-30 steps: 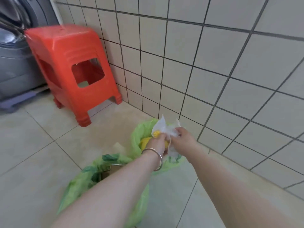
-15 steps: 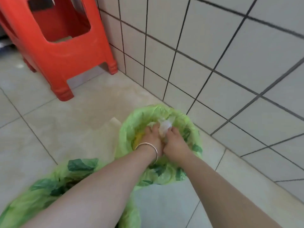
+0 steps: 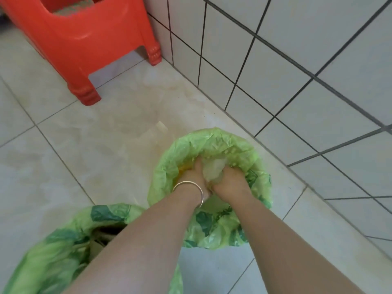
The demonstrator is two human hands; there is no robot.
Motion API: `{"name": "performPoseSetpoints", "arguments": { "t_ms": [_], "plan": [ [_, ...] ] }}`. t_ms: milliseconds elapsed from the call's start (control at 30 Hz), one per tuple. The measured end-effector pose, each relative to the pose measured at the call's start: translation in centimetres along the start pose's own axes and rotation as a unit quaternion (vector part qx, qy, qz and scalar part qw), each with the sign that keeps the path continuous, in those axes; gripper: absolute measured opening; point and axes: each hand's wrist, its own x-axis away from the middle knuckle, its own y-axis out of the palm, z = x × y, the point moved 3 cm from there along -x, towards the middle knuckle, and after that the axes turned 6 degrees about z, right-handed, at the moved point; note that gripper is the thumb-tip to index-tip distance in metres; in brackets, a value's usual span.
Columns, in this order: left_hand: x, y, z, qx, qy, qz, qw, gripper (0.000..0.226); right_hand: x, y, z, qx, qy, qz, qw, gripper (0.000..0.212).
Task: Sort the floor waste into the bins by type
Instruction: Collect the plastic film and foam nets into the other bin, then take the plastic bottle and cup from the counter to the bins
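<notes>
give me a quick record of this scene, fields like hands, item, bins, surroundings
left hand: inside the far bin, holding the white wad
right hand: inside the same bin, holding the wad from the other side
item: crumpled white wad, paper or plastic, cannot tell
far bin: green liner, by the wall, something yellow inside
near bin: green liner, lower left, contents unclear
bracelet: on left wrist
surroundings: red stool, tiled wall
</notes>
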Motion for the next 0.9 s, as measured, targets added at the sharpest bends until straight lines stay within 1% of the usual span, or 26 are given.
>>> {"name": "performPoseSetpoints", "arguments": {
  "t_ms": [33, 100, 133, 167, 233, 333, 433, 533, 600, 667, 767, 900],
  "plan": [
    [1.6, -0.9, 0.2, 0.004, -0.003, -0.002, 1.0, 0.109, 1.2, -1.0, -0.1, -0.019, 0.017, 0.02, 0.999, 0.022],
    [4.4, -2.7, 0.6, 0.014, -0.027, -0.002, 1.0, 0.115, 4.4, -3.1, -0.6, -0.053, 0.069, 0.031, 0.996, 0.037],
    [5.8, -3.9, 0.8, 0.011, -0.041, -0.004, 0.999, 0.117, 6.0, -4.3, -0.9, -0.053, 0.082, 0.028, 0.995, 0.046],
    [7.2, -5.1, 1.2, 0.009, -0.047, -0.007, 0.999, 0.117, 7.7, -5.6, -1.2, -0.046, 0.085, 0.025, 0.995, 0.051],
    [10.2, -7.9, 2.4, -0.002, -0.042, 0.0, 0.999, 0.114, 10.8, -8.5, -2.0, -0.036, 0.078, 0.038, 0.996, 0.053],
    [15.2, -12.7, 4.7, -0.023, -0.019, 0.017, 0.999, 0.104, 15.1, -13.5, -3.5, -0.042, 0.085, 0.072, 0.993, 0.052],
    [19.9, -17.1, 6.7, 0.01, -0.002, 0.035, 0.999, 0.082, 19.2, -18.8, -5.4, -0.072, 0.082, 0.097, 0.989, 0.049],
    [24.6, -21.1, 8.1, 0.078, 0.006, 0.042, 0.996, 0.061, 23.2, -23.5, -8.0, -0.117, 0.059, 0.074, 0.989, 0.043],
    [28.3, -24.2, 8.9, 0.123, -0.005, 0.071, 0.99, 0.045, 26.5, -26.4, -10.3, -0.133, 0.019, 0.057, 0.989, 0.036],
    [32.2, -27.7, 9.5, 0.154, -0.015, 0.108, 0.982, 0.034, 30.0, -29.2, -13.1, -0.132, -0.02, 0.048, 0.99, 0.029],
    [39.0, -33.2, 9.6, 0.202, -0.039, 0.151, 0.967, 0.027, 35.9, -33.0, -18.2, -0.152, -0.044, 0.048, 0.986, 0.023],
    [47.5, -41.6, 7.3, 0.288, -0.07, 0.221, 0.929, 0.02, 44.0, -37.0, -25.3, -0.217, -0.093, 0.047, 0.971, 0.02]
  ]
}}
